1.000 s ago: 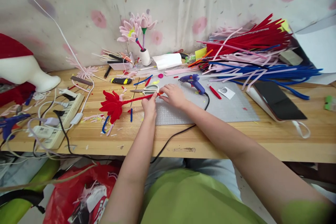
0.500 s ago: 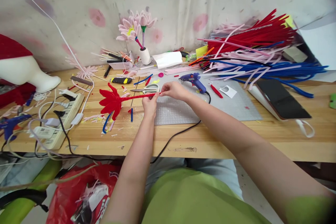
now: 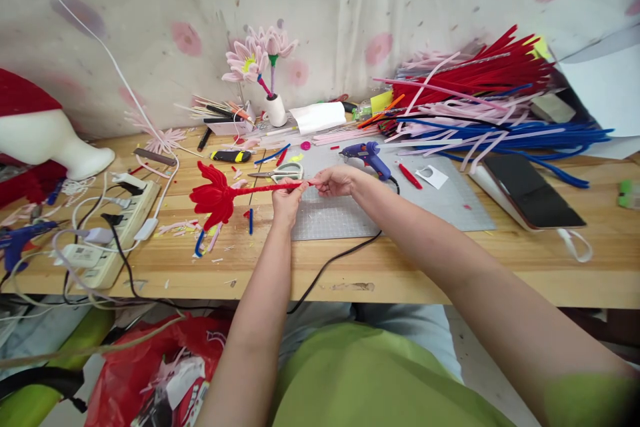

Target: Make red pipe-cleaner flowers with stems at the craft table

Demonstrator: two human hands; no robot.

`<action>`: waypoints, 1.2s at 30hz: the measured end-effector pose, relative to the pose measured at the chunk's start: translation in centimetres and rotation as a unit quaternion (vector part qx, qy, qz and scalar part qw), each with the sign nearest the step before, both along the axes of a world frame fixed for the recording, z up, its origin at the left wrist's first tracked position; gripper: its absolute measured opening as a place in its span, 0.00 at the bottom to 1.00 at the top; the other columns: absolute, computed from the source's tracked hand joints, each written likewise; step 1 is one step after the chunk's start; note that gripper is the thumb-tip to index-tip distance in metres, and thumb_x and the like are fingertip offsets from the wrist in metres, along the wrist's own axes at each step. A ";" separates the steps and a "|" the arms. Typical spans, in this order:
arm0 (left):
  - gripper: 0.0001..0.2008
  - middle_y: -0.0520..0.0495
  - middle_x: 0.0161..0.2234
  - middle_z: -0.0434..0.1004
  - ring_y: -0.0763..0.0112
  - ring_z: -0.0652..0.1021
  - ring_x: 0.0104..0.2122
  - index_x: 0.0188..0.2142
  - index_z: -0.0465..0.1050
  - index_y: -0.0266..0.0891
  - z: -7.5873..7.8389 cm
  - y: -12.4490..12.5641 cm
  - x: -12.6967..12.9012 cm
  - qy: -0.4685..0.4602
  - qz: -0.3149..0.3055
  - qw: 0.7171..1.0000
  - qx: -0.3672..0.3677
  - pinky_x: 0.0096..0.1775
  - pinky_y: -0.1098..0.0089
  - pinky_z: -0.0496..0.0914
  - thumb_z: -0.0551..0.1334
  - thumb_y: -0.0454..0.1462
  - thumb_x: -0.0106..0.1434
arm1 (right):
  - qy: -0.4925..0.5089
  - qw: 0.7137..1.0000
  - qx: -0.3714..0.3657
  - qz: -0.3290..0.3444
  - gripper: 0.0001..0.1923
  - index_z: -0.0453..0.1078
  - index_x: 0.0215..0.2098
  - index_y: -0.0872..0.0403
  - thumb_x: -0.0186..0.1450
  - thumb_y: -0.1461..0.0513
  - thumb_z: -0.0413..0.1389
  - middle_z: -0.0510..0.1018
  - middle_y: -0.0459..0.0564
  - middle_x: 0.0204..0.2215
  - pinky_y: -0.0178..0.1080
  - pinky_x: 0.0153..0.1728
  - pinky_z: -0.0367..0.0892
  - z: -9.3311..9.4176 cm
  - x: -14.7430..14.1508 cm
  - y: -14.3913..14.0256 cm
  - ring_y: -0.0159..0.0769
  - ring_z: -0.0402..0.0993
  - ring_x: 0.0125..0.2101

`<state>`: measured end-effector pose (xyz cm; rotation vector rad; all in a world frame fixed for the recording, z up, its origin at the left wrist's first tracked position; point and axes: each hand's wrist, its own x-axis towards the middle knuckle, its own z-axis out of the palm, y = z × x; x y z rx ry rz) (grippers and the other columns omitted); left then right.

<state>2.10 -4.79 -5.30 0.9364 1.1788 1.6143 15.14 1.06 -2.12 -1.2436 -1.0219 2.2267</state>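
Note:
A red pipe-cleaner flower [image 3: 213, 197] lies sideways in the air over the table, its fuzzy red stem pointing right. My left hand [image 3: 287, 203] is closed around the stem near its far end. At the tip of that stem, my right hand [image 3: 335, 181] pinches the end between thumb and fingers. Just behind my left hand lie scissors [image 3: 283, 172] with pale handles. A blue glue gun [image 3: 369, 159] rests on the grey cutting mat [image 3: 340, 219], beyond my right hand.
A power strip [image 3: 123, 233] with tangled cords is at the left. Pink flowers stand in a white vase [image 3: 275, 110] at the back. Bundles of red pipe cleaners [image 3: 480, 77] and blue ones fill the back right, near a phone [image 3: 533, 190]. A utility knife [image 3: 231, 156] lies left of the scissors.
My right hand has shifted slightly right and turned, still at the stem's tip. The flower head has rotated a little, while my left hand stays nearly in place on the stem.

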 end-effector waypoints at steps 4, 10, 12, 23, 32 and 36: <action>0.14 0.53 0.21 0.70 0.81 0.65 0.19 0.22 0.66 0.36 -0.3 0.2 -0.1 -0.007 -0.009 1.000 0.004 0.20 0.77 0.58 0.69 0.40 0.43 | 0.022 1.000 0.019 -0.010 0.07 0.66 0.22 0.58 0.52 0.67 0.62 0.69 0.42 0.15 0.31 0.25 0.65 0.4 0.6 -0.7 0.23 0.64 0.18; 0.15 0.51 0.27 0.71 0.78 0.70 0.25 0.24 0.66 0.36 -0.3 0.3 0.1 -0.025 0.008 1.000 0.003 0.22 0.77 0.60 0.70 0.40 0.41 | 0.029 0.997 0.075 -0.011 0.05 0.70 0.29 0.58 0.58 0.62 0.58 0.75 0.47 0.24 0.32 0.28 0.67 0.0 1.7 -2.0 0.26 0.69 0.23; 0.15 0.53 0.24 0.69 0.79 0.68 0.23 0.24 0.66 0.36 -0.3 0.2 0.2 -0.012 0.005 1.000 0.005 0.23 0.77 0.61 0.70 0.39 0.41 | 0.028 0.996 0.084 -0.017 0.06 0.70 0.28 0.58 0.59 0.62 0.57 0.75 0.47 0.24 0.31 0.27 0.67 -0.1 1.5 -2.3 0.25 0.69 0.22; 0.12 0.55 0.19 0.66 0.80 0.65 0.21 0.22 0.65 0.37 -0.1 -0.1 0.0 0.039 -0.032 0.999 -0.006 0.25 0.78 0.58 0.69 0.36 0.43 | 0.050 0.993 0.080 -0.066 0.09 0.65 0.20 0.58 0.58 0.67 0.57 0.67 0.42 0.14 0.28 0.22 0.60 -0.5 0.4 -2.7 0.22 0.61 0.17; 0.14 0.57 0.18 0.63 0.83 0.62 0.18 0.23 0.63 0.37 -0.1 0.1 -0.5 0.035 -0.080 0.996 0.001 0.22 0.79 0.55 0.69 0.38 0.43 | 0.085 0.990 0.099 -0.051 0.10 0.65 0.21 0.57 0.48 0.64 0.64 0.69 0.41 0.16 0.29 0.25 0.62 -1.7 0.8 -2.1 0.22 0.63 0.19; 0.16 0.58 0.19 0.63 0.84 0.60 0.16 0.25 0.63 0.38 0.0 0.0 -0.5 0.035 -0.090 0.995 -0.025 0.18 0.79 0.52 0.69 0.39 0.42 | 0.090 0.988 0.120 -0.047 0.12 0.66 0.23 0.57 0.46 0.61 0.65 0.70 0.42 0.18 0.29 0.25 0.62 -2.3 0.9 -1.9 0.22 0.64 0.20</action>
